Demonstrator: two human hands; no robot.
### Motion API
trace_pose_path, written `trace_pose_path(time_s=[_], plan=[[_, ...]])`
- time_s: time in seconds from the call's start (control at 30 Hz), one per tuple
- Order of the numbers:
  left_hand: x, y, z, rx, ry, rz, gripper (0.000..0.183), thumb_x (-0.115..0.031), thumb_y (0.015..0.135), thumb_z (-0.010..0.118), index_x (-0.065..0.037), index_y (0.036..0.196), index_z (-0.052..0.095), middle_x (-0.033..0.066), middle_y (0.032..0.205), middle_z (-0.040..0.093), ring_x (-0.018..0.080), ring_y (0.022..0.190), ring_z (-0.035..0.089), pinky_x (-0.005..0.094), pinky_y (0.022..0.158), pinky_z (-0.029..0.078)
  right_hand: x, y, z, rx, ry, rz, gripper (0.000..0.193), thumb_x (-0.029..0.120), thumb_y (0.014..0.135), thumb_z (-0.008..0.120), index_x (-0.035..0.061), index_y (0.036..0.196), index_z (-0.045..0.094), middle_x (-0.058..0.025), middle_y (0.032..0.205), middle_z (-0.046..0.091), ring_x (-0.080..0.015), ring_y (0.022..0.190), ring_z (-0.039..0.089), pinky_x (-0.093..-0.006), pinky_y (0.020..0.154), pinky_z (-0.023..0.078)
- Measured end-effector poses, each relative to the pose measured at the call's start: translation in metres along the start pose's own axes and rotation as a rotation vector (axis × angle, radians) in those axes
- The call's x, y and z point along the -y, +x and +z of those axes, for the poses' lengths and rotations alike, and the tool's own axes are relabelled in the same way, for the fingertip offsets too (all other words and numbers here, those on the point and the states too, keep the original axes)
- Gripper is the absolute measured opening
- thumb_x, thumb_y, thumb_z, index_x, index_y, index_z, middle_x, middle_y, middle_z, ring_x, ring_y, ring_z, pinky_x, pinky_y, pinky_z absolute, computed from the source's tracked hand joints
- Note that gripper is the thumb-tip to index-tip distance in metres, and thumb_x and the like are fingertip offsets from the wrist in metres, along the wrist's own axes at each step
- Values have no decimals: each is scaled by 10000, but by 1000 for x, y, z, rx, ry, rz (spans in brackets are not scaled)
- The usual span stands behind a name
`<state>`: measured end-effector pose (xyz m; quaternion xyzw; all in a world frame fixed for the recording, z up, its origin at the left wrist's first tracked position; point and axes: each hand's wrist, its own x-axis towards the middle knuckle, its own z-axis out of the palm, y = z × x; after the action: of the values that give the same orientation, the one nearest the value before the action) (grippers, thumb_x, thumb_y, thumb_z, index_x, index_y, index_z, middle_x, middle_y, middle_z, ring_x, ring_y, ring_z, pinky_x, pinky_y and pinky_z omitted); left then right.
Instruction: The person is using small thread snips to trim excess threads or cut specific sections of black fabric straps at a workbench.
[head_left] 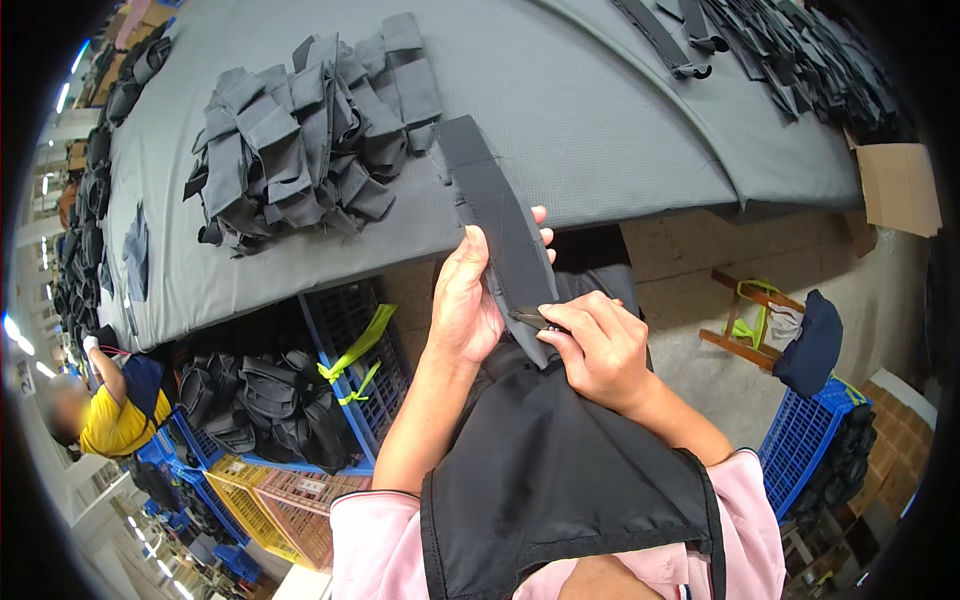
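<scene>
A long dark grey fabric strip (pixel 495 215) with stitched edges slants from the table edge down toward my apron. My left hand (pixel 466 295) is closed around it from the left, thumb on the near side and fingertips showing past its right edge. In my right hand (pixel 603 345), pinched between thumb and fingers, is a small pair of dark thread snips (pixel 530 318). Their tips lie against the lower part of the strip; whether the blades are apart is too small to tell. A heap of similar grey fabric strips (pixel 290 140) lies on the table beyond my left hand.
The table has a grey cloth cover (pixel 590 130). More dark strips (pixel 800 60) are piled at its far right. Blue crates (pixel 345 370) with black bags stand below on the left. A wooden stool (pixel 760 320) is at the right. A person in yellow (pixel 125 415) works far left.
</scene>
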<state>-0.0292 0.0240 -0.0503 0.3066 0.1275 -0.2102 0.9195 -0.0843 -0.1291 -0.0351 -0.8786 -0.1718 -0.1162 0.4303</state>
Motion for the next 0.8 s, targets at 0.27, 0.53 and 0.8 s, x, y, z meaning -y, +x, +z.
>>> trace_pose_path(time_s=[0.27,0.53,0.8], plan=[[0,-2,2,3,-31,-6,492,-373,979,376,29,1255,444,167,1263,520,246,1009,601,372,854,534,1,-2,-2,-86,-41,-106,273,11,639,746,18,888,634,-79,776,618,-223,638,599,-316,557,488],[-3,-2,-1,7,-63,-19,481,-355,983,372,38,1251,446,175,1261,520,249,1005,604,377,861,534,-3,-2,-2,-15,-39,-73,287,27,644,747,18,902,624,-70,772,620,-219,633,595,-316,557,486],[-2,0,-3,46,-75,-42,476,-343,984,380,52,1240,453,183,1260,520,256,1004,604,375,868,530,0,2,-2,-17,-28,-97,269,5,639,746,20,884,635,-80,772,616,-223,632,595,-315,554,484]])
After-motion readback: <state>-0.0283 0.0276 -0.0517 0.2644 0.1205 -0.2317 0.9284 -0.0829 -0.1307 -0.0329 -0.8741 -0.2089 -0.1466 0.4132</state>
